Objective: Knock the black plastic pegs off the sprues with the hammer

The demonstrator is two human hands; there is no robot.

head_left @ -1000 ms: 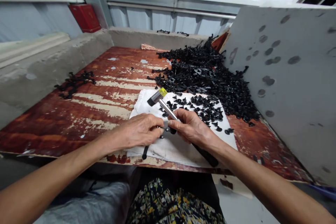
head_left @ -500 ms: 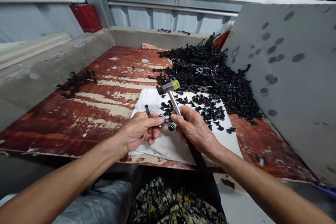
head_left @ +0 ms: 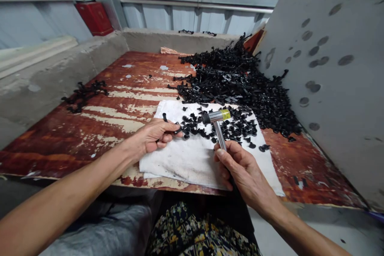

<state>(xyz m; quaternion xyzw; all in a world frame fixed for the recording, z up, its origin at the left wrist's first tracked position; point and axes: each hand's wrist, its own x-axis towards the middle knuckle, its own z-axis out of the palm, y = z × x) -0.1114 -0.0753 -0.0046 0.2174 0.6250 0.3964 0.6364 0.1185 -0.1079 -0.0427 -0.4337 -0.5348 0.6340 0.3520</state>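
Observation:
My right hand (head_left: 238,164) grips a mallet (head_left: 220,134) by its shaft; the head has one black face and one yellow face and is held up above the cloth. Between the thumb and fingers of my left hand (head_left: 159,134) is a black bracket-like part (head_left: 179,129) with round knobs on its ends, partly hidden by the fingers. Beneath both hands lies a folded white cloth (head_left: 180,166). Many small black mushroom-shaped pieces (head_left: 240,128) are scattered over its far half, some close to the bracket-like part.
A large heap of black bracket-like parts (head_left: 228,76) covers the back right of the worn red-brown tabletop (head_left: 120,124). A smaller cluster of such parts (head_left: 85,95) lies at left. A spotted grey board (head_left: 330,100) stands along the right side. A red box (head_left: 95,18) rests on the concrete ledge.
My hands have moved apart: the right, with the mallet, went right and down, and the left, with the black part, shifted slightly left. The mallet's head has moved right and lower.

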